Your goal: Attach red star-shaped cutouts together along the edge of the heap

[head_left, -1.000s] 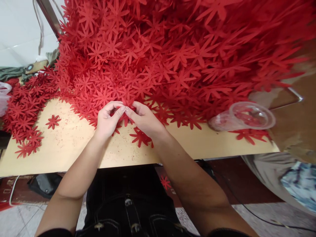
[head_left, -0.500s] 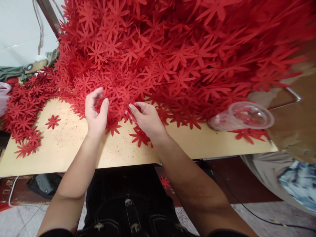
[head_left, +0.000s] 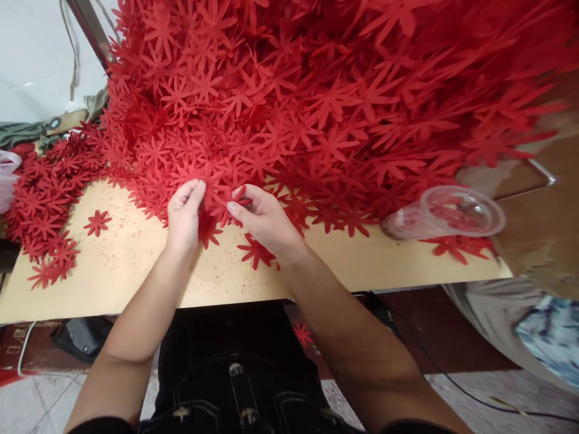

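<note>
My left hand (head_left: 184, 211) is closed in a pinch, thumb against fingers, on the edge of a red flower-shaped cutout (head_left: 211, 191) with long narrow petals. Just to its right, my right hand (head_left: 268, 220) pinches a red petal piece (head_left: 242, 194) between thumb and fingers; part of it is hidden by the fingers. Both hands are close together over the front of a large heap of red flower cutouts (head_left: 253, 114). Beneath my right wrist, a loose red flower (head_left: 257, 250) lies on the table (head_left: 136, 265).
At left are a smaller heap of darker red flowers (head_left: 43, 205) and a single flower (head_left: 97, 223). A clear plastic cup (head_left: 407, 222) with red bits lies on its side near the right corner. Another person's patterned clothing (head_left: 549, 337) shows at far right.
My left hand, open before, has come down and right and closed on a red flower cutout. My right hand has shifted slightly, with a red piece still in its fingers.
</note>
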Demonstrator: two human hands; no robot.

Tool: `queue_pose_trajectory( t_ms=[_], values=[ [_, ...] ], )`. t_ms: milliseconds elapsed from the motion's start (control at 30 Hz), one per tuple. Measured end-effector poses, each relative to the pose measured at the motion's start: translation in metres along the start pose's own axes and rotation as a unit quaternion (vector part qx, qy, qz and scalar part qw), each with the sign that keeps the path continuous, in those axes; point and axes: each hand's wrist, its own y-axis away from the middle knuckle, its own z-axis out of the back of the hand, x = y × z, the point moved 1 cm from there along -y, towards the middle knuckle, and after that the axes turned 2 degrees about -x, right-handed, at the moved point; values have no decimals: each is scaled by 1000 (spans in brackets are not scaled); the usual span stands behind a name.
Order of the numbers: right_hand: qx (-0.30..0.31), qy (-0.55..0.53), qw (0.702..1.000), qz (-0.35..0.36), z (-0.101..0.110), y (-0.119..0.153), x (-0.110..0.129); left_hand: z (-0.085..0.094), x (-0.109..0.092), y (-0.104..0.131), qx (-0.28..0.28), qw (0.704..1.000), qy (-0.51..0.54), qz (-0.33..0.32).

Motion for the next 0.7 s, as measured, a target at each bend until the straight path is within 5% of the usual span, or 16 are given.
queue_pose_trajectory(
  t_ms=[100,233,467,700],
  values=[
    [-40,5,999,-26,3,0,1,8,-3,-8,-48,999,24,-3],
    [-86,24,995,-36,5,-1,5,8,-6,-10,-27,999,22,6],
    [-88,54,995,3,4,-4,6,6,-5,-8,-9,997,40,60],
    [-90,37,994,39,3,-2,14,3,-4,-5,-13,1000,10,27]
  ],
)
